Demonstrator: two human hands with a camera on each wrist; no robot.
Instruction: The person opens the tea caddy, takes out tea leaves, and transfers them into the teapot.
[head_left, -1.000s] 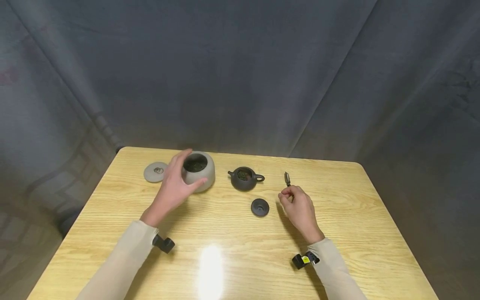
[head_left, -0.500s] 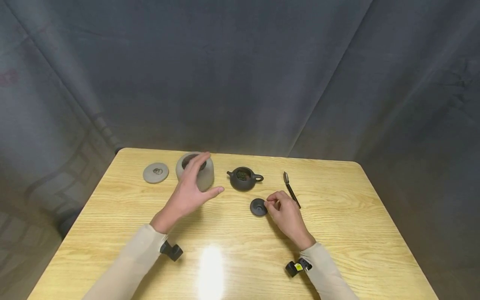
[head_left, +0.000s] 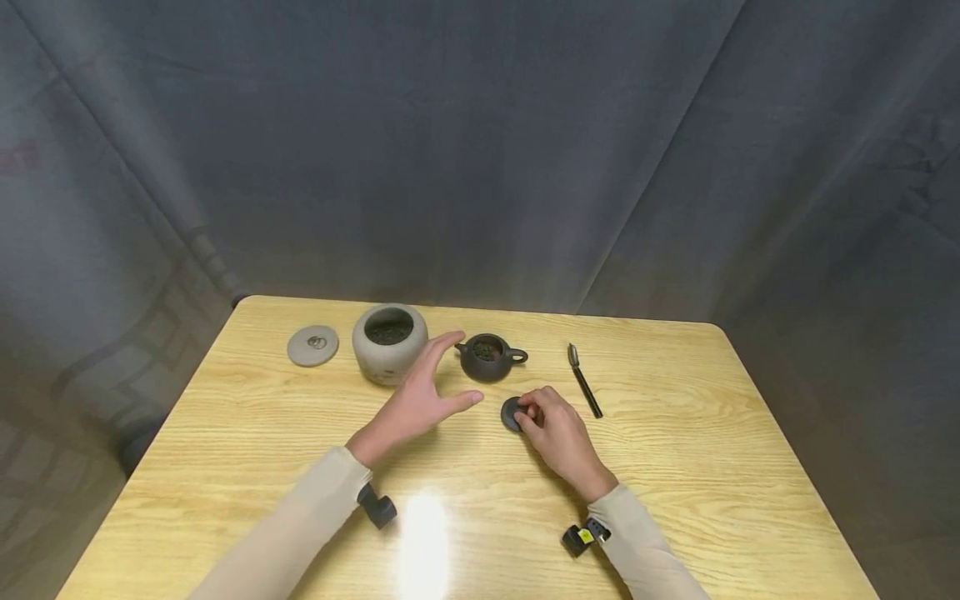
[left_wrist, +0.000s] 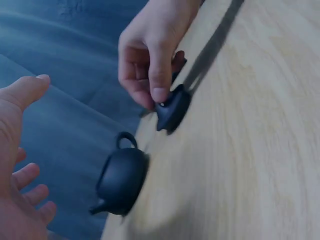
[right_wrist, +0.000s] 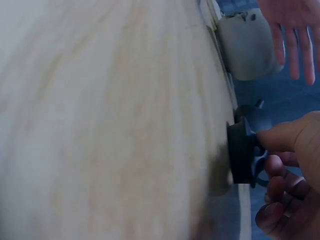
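One dark lid (head_left: 510, 415), near the teapot (head_left: 486, 369) on the person's side, is pinched from above by the right hand (head_left: 561, 435), probably because its top grips easily; the left hand (head_left: 417, 404), fingers spread, hangs beside the teapot, perhaps to steady it. Only the head view shows leaves (head_left: 483, 351) inside the teapot, uncovered on the surface (head_left: 712, 467); the left wrist view gives the pinch side-on

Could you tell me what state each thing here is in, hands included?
Gray jar: upright, open, dark contents inside
Gray lid: off the jar, lying on the table
Teapot: upright, uncovered, green bits inside
Teapot lid: off, pinched by the right hand
Black-handled tool: lying down
Left hand: open, holding nothing
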